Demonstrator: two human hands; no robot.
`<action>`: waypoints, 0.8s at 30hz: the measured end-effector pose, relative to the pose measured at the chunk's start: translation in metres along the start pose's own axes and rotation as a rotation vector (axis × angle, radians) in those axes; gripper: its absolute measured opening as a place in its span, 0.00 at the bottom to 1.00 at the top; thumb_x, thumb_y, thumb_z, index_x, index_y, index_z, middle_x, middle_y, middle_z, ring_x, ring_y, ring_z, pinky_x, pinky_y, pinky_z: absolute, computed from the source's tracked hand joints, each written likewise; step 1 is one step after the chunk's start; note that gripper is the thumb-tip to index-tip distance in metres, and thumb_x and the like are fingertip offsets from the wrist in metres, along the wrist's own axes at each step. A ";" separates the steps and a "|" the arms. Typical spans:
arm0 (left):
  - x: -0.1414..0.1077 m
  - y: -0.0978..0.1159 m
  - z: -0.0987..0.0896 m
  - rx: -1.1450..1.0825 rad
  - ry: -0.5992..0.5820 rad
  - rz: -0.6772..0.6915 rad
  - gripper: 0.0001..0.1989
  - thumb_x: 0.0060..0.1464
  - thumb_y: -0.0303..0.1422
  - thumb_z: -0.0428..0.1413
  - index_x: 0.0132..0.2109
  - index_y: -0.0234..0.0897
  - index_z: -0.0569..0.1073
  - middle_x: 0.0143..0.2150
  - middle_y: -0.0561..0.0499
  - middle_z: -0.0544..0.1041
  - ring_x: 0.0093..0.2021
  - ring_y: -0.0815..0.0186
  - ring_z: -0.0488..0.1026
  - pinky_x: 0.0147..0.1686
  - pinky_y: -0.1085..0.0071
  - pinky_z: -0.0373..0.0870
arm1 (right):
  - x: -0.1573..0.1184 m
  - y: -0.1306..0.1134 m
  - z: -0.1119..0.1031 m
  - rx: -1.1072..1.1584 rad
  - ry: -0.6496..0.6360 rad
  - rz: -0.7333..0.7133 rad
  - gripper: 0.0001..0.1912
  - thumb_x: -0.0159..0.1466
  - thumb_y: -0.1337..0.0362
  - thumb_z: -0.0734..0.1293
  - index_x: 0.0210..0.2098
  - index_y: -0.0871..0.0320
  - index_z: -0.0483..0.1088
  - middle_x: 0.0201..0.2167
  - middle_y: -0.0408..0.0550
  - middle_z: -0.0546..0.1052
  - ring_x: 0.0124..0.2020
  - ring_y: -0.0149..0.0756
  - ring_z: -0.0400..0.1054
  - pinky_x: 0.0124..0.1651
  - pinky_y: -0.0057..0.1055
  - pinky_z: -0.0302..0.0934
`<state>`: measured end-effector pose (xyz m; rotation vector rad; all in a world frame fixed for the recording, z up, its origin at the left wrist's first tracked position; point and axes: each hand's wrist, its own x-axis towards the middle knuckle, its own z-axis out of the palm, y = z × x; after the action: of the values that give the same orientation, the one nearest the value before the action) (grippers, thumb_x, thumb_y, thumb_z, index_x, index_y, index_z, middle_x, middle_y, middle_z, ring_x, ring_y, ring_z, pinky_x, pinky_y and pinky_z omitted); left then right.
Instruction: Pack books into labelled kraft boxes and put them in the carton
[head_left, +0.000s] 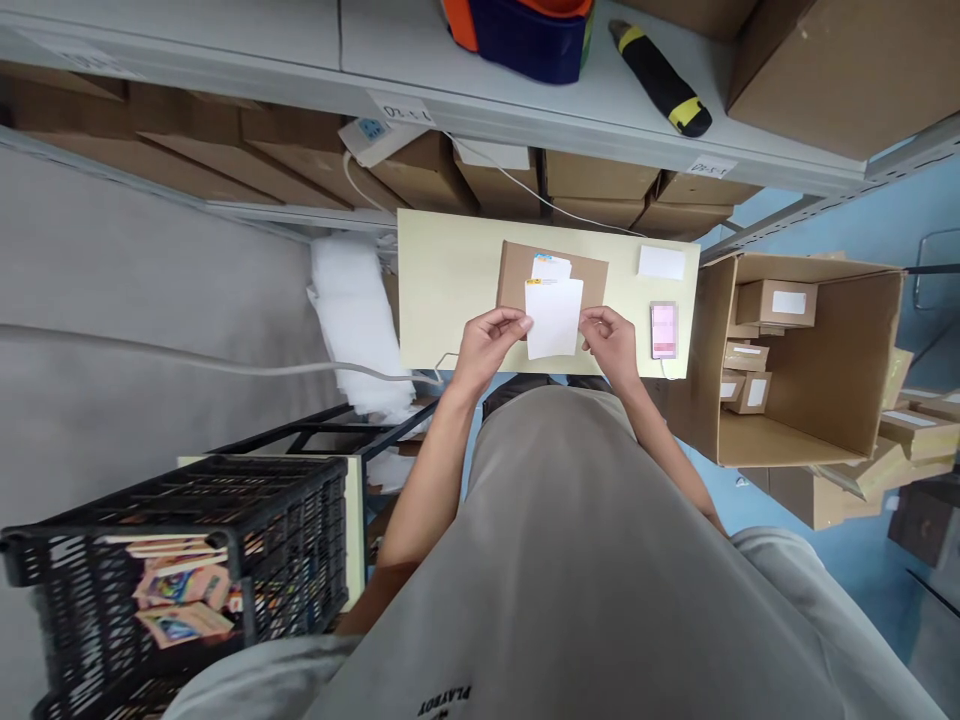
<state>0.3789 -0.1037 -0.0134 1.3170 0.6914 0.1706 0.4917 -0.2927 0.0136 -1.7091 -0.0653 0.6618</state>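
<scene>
One white sheet, pinched by the left hand at nine o'clock and the right hand at three, is best held lightly taut, edges uncreased

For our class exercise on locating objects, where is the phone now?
In the head view, the phone lies on the table, toward its right end, below a white card, beside the right hand.

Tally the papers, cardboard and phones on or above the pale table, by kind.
White papers: 3 (held sheet, sheet behind it, slip beyond the phone)
Brown cardboard pieces: 1
Phones: 1
Total: 5
</scene>
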 end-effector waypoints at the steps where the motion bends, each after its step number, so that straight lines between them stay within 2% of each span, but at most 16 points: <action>1: 0.001 0.000 -0.001 0.006 -0.005 -0.003 0.29 0.47 0.60 0.76 0.37 0.40 0.82 0.36 0.48 0.82 0.38 0.60 0.80 0.44 0.61 0.82 | 0.000 0.001 0.001 0.005 0.001 -0.001 0.17 0.63 0.46 0.78 0.36 0.52 0.76 0.24 0.36 0.74 0.24 0.29 0.67 0.28 0.30 0.67; 6: 0.008 -0.005 -0.004 0.010 -0.012 0.005 0.28 0.47 0.60 0.76 0.37 0.40 0.82 0.37 0.47 0.83 0.39 0.59 0.81 0.44 0.61 0.83 | -0.001 0.001 0.006 0.038 0.031 -0.014 0.19 0.66 0.43 0.76 0.37 0.52 0.76 0.29 0.40 0.79 0.25 0.29 0.67 0.28 0.29 0.66; 10: 0.012 -0.007 -0.007 -0.003 -0.024 0.009 0.28 0.48 0.59 0.76 0.37 0.40 0.83 0.37 0.47 0.84 0.40 0.59 0.81 0.43 0.61 0.83 | 0.000 0.004 0.007 -0.004 0.037 -0.019 0.17 0.65 0.46 0.77 0.37 0.52 0.77 0.25 0.37 0.77 0.24 0.29 0.68 0.31 0.30 0.68; 14: 0.025 -0.013 -0.010 0.024 -0.036 0.022 0.24 0.51 0.55 0.76 0.39 0.39 0.84 0.39 0.46 0.85 0.39 0.60 0.81 0.44 0.63 0.82 | 0.010 0.017 0.010 -0.090 0.051 -0.014 0.13 0.66 0.50 0.76 0.36 0.52 0.78 0.22 0.34 0.74 0.23 0.30 0.68 0.35 0.30 0.68; 17: 0.050 -0.020 -0.009 0.106 -0.011 0.052 0.17 0.55 0.47 0.73 0.39 0.38 0.84 0.39 0.46 0.86 0.40 0.60 0.81 0.45 0.64 0.81 | 0.032 0.031 0.014 -0.126 0.055 -0.013 0.09 0.67 0.55 0.74 0.36 0.53 0.77 0.23 0.34 0.75 0.25 0.29 0.68 0.36 0.29 0.65; 20: 0.084 -0.027 -0.005 0.210 0.026 0.082 0.09 0.55 0.38 0.71 0.37 0.37 0.84 0.40 0.45 0.87 0.42 0.59 0.82 0.47 0.65 0.80 | 0.064 0.042 0.018 -0.165 0.060 -0.033 0.05 0.67 0.61 0.73 0.35 0.55 0.77 0.29 0.38 0.80 0.29 0.30 0.69 0.40 0.29 0.66; 24: 0.122 -0.036 0.001 0.301 0.039 0.070 0.05 0.57 0.34 0.68 0.39 0.37 0.83 0.42 0.46 0.88 0.43 0.58 0.83 0.49 0.64 0.79 | 0.106 0.053 0.019 -0.265 0.056 -0.075 0.04 0.67 0.65 0.72 0.34 0.55 0.77 0.35 0.43 0.83 0.35 0.34 0.73 0.48 0.32 0.69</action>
<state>0.4664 -0.0548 -0.0911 1.6312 0.7240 0.1535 0.5555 -0.2482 -0.0785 -1.9691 -0.1838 0.5681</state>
